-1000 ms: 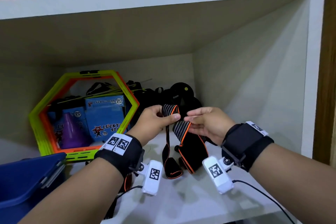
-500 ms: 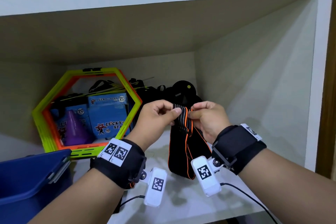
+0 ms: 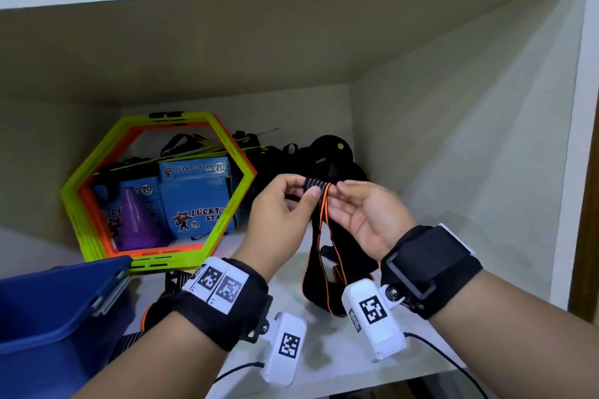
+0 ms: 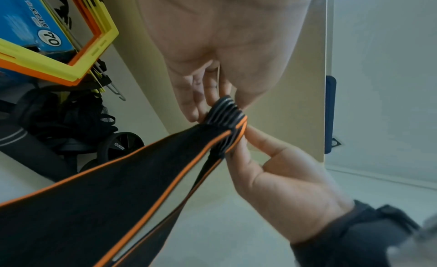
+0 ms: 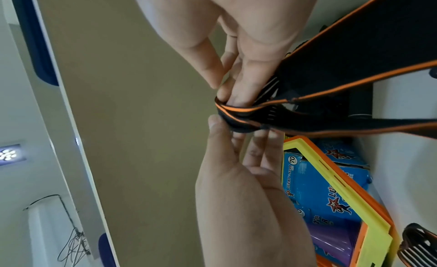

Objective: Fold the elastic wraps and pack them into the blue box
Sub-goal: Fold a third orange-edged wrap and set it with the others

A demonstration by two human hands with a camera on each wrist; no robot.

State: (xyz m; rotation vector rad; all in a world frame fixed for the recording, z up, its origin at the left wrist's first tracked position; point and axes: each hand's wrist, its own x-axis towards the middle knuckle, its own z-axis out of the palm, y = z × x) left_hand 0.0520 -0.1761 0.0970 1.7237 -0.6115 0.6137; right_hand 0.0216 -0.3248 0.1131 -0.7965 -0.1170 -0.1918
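A black elastic wrap [image 3: 324, 282] with orange edging and a grey-striped end hangs doubled over the white shelf. My left hand [image 3: 308, 194] pinches the striped end between thumb and fingers; the left wrist view shows those fingers [image 4: 201, 103] on the stripes of the wrap [image 4: 227, 110]. From the right, my right hand [image 3: 338, 186] pinches the same folded top with its fingertips [image 5: 236, 91], against the wrap [image 5: 248, 114]. The blue box [image 3: 64, 272] stands open at the lower left. Beneath my left wrist a second black and orange wrap [image 3: 171, 282] lies partly hidden.
Yellow and orange hexagon rings [image 3: 155, 197] lean at the back left, framing blue cartons [image 3: 197, 194] and a purple cone [image 3: 139, 223]. Black gear [image 3: 330, 155] is piled at the back. The shelf's right wall [image 3: 453, 172] and the shelf above enclose the space.
The two striped ends, held apart a second ago, are now together at the top. My right hand's grip has loosened to a fingertip pinch. Both hands sit slightly higher.
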